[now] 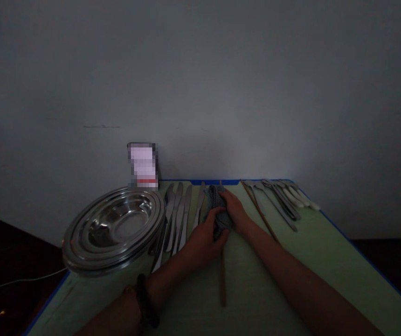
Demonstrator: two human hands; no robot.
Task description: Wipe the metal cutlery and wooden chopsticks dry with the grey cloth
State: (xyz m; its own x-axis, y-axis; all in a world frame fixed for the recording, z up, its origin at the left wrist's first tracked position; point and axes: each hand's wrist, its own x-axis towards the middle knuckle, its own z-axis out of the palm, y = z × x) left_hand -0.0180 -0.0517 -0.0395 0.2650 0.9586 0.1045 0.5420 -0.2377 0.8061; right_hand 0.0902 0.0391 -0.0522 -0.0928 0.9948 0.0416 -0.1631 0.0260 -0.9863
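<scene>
A dark patterned cloth is bunched around a wooden chopstick near the middle of the table. My left hand grips the cloth from the left side, its fingers curled over the lower part. On the right side, my right hand presses its fingers into the same cloth. The chopstick's lower end points toward me, and its far tip shows just above the cloth. Left of the cloth lies a table knife. A second wooden chopstick rests to the right of my right hand.
Stacked metal plates and bowls stand on the left of the green table. Several knives lie beside them. Forks, a long-handled utensil and white spoons are at right. A phone leans against the wall.
</scene>
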